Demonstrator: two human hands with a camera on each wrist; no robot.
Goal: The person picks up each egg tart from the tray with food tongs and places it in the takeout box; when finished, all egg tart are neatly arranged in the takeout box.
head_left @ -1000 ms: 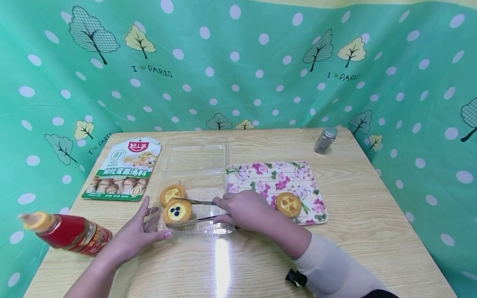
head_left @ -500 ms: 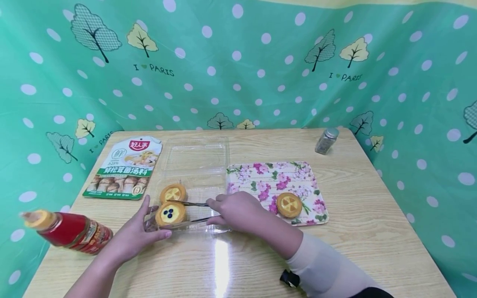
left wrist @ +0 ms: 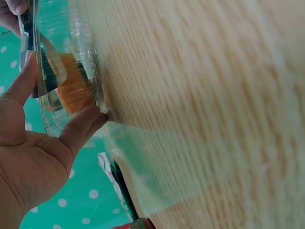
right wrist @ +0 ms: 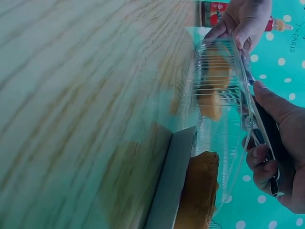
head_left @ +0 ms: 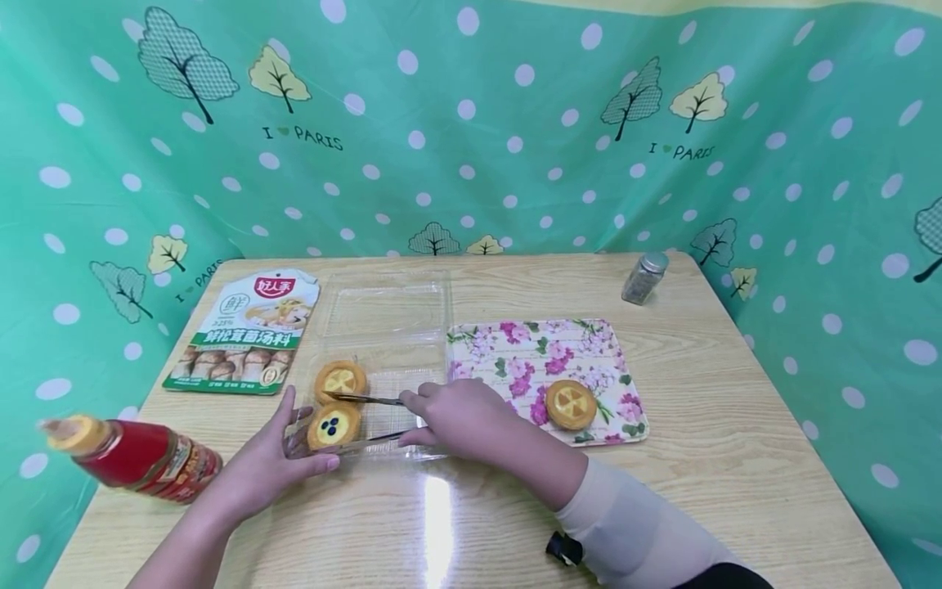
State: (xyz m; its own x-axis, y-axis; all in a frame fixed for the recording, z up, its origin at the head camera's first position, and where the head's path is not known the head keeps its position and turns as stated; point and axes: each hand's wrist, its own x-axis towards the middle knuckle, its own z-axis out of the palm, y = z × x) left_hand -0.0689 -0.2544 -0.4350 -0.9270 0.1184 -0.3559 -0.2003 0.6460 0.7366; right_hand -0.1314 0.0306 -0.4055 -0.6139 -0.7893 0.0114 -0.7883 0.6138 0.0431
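Note:
My left hand (head_left: 272, 462) grips the near left corner of an open clear plastic box (head_left: 401, 383), thumb at its rim and fingers at its side. Inside, a tart with dark blueberries (head_left: 334, 427) sits in that corner, just in front of a tart with a yellow wedge-patterned top (head_left: 341, 379). My right hand (head_left: 467, 421) holds metal tongs (head_left: 371, 399) with black handles (right wrist: 269, 126) reaching in from the right. One tong arm lies between the two tarts, the other along the box's front wall. Whether the tips touch the blueberry tart, I cannot tell.
Right of the box lies a floral tray (head_left: 489, 348) bearing another wedge-patterned tart (head_left: 571, 405). A mushroom soup packet (head_left: 243, 331) lies at the back left. A red squeeze bottle (head_left: 150, 462) stands by my left forearm. At the back right is a small spice jar (head_left: 643, 278).
The blueberry tart has shifted left and slightly toward me, into the box's corner. My right hand and the tongs have moved left. The left hand has stayed in place.

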